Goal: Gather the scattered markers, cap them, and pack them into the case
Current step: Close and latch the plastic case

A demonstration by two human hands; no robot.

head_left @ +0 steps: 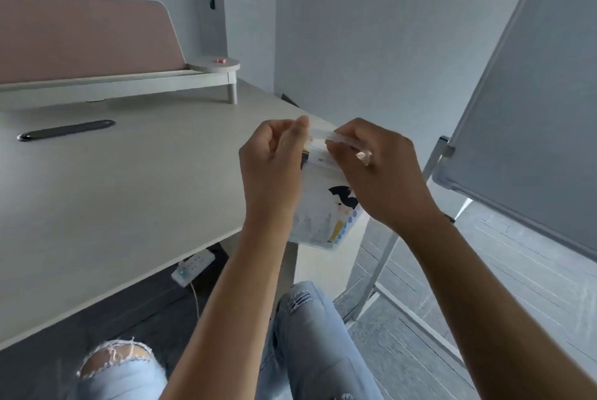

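Note:
A translucent marker case (326,215) with a printed picture on its front stands at the right front corner of the beige desk (129,189). My left hand (274,163) pinches the left end of its clear top flap (319,136). On the right end of that flap, my right hand (378,170) grips it with curled fingers. Both hands cover the case's upper part, so its contents are mostly hidden. No loose markers show on the desk.
A raised shelf (213,66) with a pink divider panel (87,37) runs along the desk's back; a small pink item (220,60) lies on it. A dark cable slot (68,129) is at the left. A whiteboard on a stand (529,102) leans at the right. A power strip (193,267) lies on the floor.

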